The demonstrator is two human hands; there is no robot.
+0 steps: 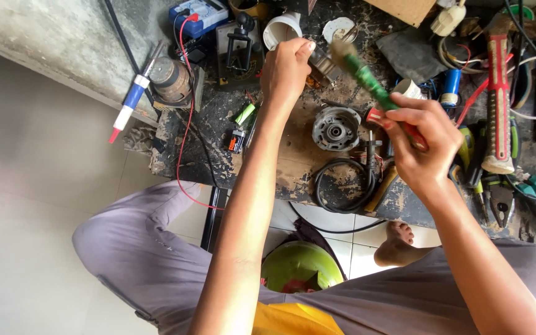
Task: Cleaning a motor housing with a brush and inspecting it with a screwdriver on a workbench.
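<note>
A person seated at a cluttered, grimy surface [293,162] works with both hands over a scatter of tools and motor parts. The right hand [422,141] is clamped around the red handle of a brush [367,80] with a green shaft, its blurred bristle head raised toward the far edge of the surface. The left hand [285,69] is closed on a small metal part [321,62], largely hidden by the fingers, held just beside the brush head. A round motor housing [336,128] lies on the surface between the two hands, near the front edge, with a coil of black cable [342,186] just in front of it. A multimeter [198,15] sits at the far left corner, and a red-handled tool [497,105] lies toward the right edge. Judging by the blur, the step in hand looks like brushing the small part clean. The next stroke would call for a steady left hand and the part turned to meet the bristles.
</note>
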